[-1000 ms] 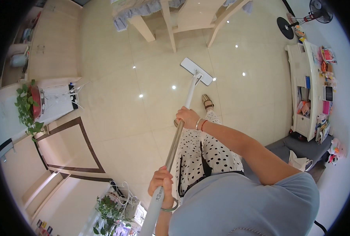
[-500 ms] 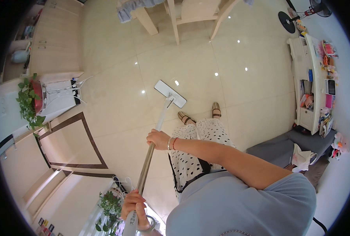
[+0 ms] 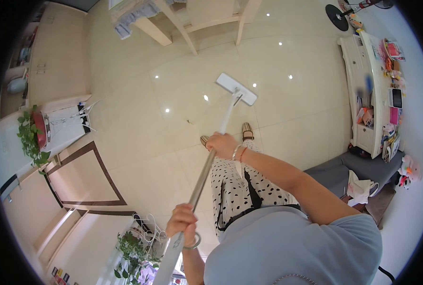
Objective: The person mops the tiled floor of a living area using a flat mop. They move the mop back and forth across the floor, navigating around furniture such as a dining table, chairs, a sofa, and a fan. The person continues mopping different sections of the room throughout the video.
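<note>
Now both hands wrapped on the mop pole

From my feed, right hand (image 3: 222,143) and left hand (image 3: 183,223) clench the mop (image 3: 236,89), head flat on tile at twelve o'clock; pushing further risks knocking the wooden table leg (image 3: 179,27) at eleven, I judge

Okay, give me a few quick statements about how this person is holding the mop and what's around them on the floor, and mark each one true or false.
1. Both hands grip the long metal mop pole: the right hand farther down it, the left hand near its top. True.
2. The flat white rectangular mop head is lifted off the glossy beige tiled floor. False: it lies flat on the tiles.
3. The mop head is under the grey sofa. False: it lies on open floor, near the wooden table legs.
4. The right wrist wears bracelets. True.
</note>
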Demonstrator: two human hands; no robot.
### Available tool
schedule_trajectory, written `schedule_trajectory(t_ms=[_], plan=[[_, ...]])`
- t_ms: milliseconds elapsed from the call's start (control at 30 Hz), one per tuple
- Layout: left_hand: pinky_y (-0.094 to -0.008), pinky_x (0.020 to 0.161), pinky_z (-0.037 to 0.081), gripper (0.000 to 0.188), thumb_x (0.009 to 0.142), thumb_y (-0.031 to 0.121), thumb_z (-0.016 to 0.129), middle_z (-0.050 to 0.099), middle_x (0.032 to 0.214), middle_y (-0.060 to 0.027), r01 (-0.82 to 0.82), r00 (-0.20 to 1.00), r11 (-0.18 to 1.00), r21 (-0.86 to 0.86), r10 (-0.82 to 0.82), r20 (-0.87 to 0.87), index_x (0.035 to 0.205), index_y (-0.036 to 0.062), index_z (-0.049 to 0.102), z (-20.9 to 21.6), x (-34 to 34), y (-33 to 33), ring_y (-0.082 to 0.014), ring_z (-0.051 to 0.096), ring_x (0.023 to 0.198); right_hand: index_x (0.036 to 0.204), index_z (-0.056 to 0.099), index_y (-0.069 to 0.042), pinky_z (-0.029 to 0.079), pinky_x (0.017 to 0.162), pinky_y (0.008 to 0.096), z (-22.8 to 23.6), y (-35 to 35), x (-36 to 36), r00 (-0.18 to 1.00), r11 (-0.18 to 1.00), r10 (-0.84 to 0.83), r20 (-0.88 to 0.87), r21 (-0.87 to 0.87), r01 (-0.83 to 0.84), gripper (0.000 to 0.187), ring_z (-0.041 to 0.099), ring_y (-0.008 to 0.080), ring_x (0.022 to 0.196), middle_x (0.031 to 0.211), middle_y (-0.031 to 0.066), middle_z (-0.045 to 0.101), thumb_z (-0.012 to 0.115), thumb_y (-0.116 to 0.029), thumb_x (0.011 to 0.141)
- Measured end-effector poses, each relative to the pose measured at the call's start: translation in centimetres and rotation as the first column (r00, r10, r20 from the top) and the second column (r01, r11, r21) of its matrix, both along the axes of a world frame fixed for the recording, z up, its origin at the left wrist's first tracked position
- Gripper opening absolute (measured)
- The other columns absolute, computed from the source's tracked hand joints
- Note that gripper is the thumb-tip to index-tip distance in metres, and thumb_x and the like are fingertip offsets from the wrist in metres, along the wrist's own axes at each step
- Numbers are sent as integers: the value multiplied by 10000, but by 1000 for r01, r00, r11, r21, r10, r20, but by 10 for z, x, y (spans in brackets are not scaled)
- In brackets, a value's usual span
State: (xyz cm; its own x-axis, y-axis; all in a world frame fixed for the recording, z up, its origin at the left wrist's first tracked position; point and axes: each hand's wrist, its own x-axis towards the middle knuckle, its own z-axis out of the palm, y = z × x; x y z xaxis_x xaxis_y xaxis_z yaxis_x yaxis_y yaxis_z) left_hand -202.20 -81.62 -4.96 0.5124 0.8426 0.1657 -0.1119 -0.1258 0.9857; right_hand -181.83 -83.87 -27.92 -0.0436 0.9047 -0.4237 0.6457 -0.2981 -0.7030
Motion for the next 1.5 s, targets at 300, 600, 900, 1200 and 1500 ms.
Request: schedule_trajectory(t_ms=[300,600,900,1200,1500], plan=[[-468,986,451,200,792,-107,650,616,812,-89,313,950,945,-99,-310,38,752,28,508,-96,151,-30,-241,619,804,837,594,-155,441,788,436,-81,-82,190,886,946,-323,333,87,313,85,560,210,1033,938,22,585,616,-223,882],[-452,1009,432,185,770,-126,662,629,834,-107,281,952,946,-165,-296,-80,757,17,545,-75,77,-2,-236,624,858,861,608,-152,476,788,460,-91,-53,115,907,953,-303,293,99,286,40,538,224,1068,955,19,589,618,-190,867],[-495,911,491,195,829,20,654,624,752,-114,54,917,997,-50,-69,-394,715,38,497,45,-89,62,-249,637,770,848,616,-128,477,783,437,-23,62,-111,984,976,-168,-61,131,174,44,526,238,1035,919,16,583,619,-171,842],[-460,818,513,256,865,152,683,587,615,-63,151,867,976,158,-54,-495,695,82,505,85,-111,76,-228,619,619,894,633,-119,481,796,436,16,105,-172,972,991,69,-224,124,-42,156,534,206,1060,963,10,618,586,-266,918],[-477,851,504,311,840,204,735,562,574,-36,105,983,994,43,-97,-158,668,94,500,44,-37,40,-215,620,593,876,638,-132,505,796,415,19,47,-57,996,994,63,-69,92,-56,164,568,200,1043,939,-2,638,597,-289,903]])
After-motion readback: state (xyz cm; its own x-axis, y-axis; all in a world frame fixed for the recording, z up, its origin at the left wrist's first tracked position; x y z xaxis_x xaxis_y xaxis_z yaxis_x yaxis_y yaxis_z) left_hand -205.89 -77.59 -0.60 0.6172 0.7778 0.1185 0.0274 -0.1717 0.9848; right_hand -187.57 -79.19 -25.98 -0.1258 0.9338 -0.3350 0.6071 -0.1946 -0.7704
